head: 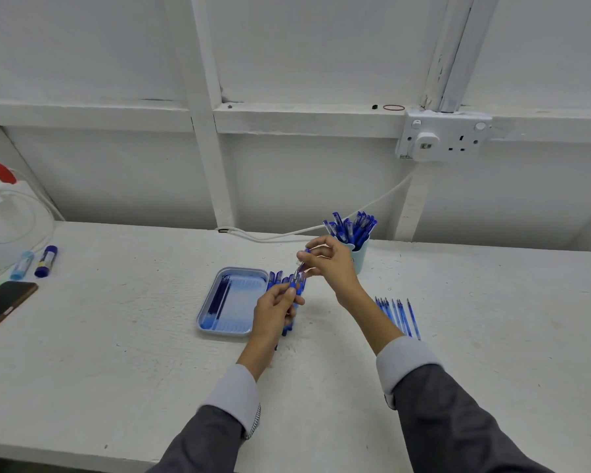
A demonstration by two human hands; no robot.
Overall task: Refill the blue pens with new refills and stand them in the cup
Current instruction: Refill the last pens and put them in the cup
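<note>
Left hand [276,310] grips pen [298,272] low, right hand [328,259] pinches its top.

On the table [133,370], pens [276,279] lie just beside the tray [232,332] at its three o'clock. The cup [360,259] stands at two, refills [398,317] farther at three, a phone [4,305] at nine.

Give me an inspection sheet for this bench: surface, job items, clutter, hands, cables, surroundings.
Surface: white table, rough.
Job items: tray holding refills; loose pens lying beside it; cup full of standing pens; more refills right of the hands.
Clutter: phone and two glue sticks, far left.
Hands: left hand grips a pen, right hand pinches its upper end.
Cables: white cable along the wall behind the cup.
Surroundings: white panelled wall, socket with a plug in it.
</note>
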